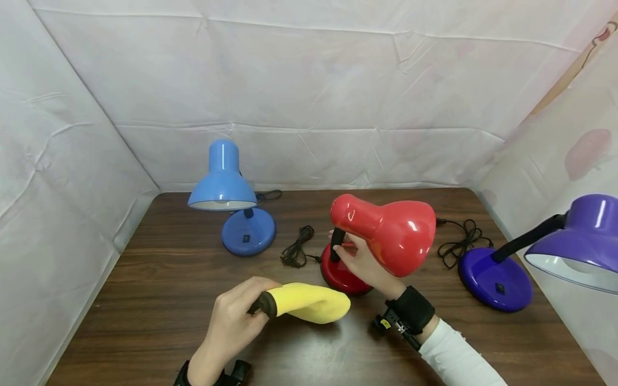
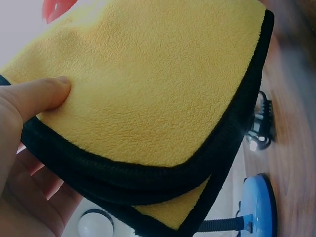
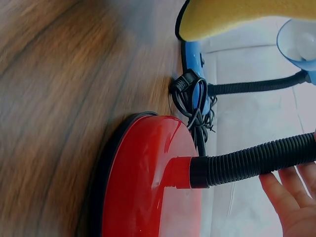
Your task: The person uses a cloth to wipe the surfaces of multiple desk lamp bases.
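Bright; glinting on red lampshade (image 1: 403, 236) beside right hand (image 1: 359, 260), glaring softly off woodgrain tabletop (image 1: 333, 351) right of left hand (image 1: 238, 316).

A white sleeve (image 1: 458, 351) shows at the lower right. Above it is a wide black band (image 1: 411, 311) with a little clip-on gadget (image 1: 379, 323), black with a yellow spot (image 1: 385, 324). Bottom, left of middle: another black strap (image 1: 182, 374) and a dark box (image 1: 240, 370).

The cloth (image 1: 316, 304) is coloured yellow and bordered in black. The left lamp (image 1: 223, 185) is finished in blue, the middle lamp (image 1: 403, 233) in glossy red, the right lamp (image 1: 579, 241) in purple; their necks (image 3: 261, 159) and cords (image 1: 295, 253) are coloured black. The surface (image 1: 164, 300) is patterned with brown wood grain, the white sheeting (image 1: 309, 75) with pink blotches (image 1: 588, 154).
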A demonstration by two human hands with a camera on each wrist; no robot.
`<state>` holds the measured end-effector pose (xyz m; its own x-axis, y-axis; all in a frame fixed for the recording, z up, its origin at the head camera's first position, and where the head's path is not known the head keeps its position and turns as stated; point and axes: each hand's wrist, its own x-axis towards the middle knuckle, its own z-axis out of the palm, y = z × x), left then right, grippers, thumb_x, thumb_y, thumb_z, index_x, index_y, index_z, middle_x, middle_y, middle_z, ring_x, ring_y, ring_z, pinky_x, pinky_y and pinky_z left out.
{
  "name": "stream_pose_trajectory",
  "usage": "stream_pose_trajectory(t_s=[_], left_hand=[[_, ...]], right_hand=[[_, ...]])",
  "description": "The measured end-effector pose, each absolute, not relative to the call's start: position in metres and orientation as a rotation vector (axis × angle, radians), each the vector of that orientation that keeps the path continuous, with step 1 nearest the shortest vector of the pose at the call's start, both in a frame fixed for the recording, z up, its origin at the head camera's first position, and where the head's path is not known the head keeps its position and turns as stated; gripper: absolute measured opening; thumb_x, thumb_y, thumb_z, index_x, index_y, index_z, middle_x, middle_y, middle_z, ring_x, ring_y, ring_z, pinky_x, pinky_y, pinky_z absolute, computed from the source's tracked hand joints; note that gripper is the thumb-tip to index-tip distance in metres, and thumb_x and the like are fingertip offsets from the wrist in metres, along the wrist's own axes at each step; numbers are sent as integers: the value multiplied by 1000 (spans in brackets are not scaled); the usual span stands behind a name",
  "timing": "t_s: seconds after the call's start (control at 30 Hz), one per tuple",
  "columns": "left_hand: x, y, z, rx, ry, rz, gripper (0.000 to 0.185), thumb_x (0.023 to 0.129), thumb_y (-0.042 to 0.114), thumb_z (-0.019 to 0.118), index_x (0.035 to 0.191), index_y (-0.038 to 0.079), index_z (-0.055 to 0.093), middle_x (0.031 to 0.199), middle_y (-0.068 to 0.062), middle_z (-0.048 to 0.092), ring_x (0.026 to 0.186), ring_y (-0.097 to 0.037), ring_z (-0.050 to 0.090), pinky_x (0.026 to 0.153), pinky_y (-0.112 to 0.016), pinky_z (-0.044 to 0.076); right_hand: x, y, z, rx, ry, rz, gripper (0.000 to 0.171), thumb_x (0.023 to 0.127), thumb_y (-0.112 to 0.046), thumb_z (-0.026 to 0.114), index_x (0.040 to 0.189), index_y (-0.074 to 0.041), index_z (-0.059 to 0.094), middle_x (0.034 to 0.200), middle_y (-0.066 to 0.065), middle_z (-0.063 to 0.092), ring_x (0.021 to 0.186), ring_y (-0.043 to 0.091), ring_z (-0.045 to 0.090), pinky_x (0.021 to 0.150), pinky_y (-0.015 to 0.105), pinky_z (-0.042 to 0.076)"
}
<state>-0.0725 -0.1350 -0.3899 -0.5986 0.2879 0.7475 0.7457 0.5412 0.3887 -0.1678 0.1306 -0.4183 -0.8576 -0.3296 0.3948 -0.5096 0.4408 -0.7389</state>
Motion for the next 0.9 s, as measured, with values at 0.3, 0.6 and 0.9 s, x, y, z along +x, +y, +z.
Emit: stream_pose_trajectory(t_s=[0.3, 0.6, 0.9], left_hand=[[-73, -132, -391, -844, -2155, -961, 31, 65, 1, 68, 92, 17, 67, 87, 9, 66, 76, -7, 65, 66, -19, 53], [-74, -132, -393, -843, -2169, -962, 27, 69, 5, 69, 93, 18, 67, 89, 10, 66, 78, -7, 65, 66, -20, 53], [-76, -141, -395, -781, -2196, -915, 42, 59, -6, 65, 92, 18, 66, 89, 11, 65, 78, -7, 65, 64, -21, 53]], right_hand=[[-169, 118, -427, 776, -2494, 1464, 39, 83, -6, 67, 121, -11, 57, 115, 5, 63, 100, 18, 62, 85, 34, 52], [-164, 105, -425, 813, -2517, 1543, 40, 84, -6, 66, 123, -12, 55, 120, 4, 60, 108, 19, 57, 90, 35, 49], [-158, 91, -421, 774, -2528, 1729, 36, 85, -3, 63, 121, -5, 56, 121, 14, 57, 111, 26, 53, 92, 40, 47]])
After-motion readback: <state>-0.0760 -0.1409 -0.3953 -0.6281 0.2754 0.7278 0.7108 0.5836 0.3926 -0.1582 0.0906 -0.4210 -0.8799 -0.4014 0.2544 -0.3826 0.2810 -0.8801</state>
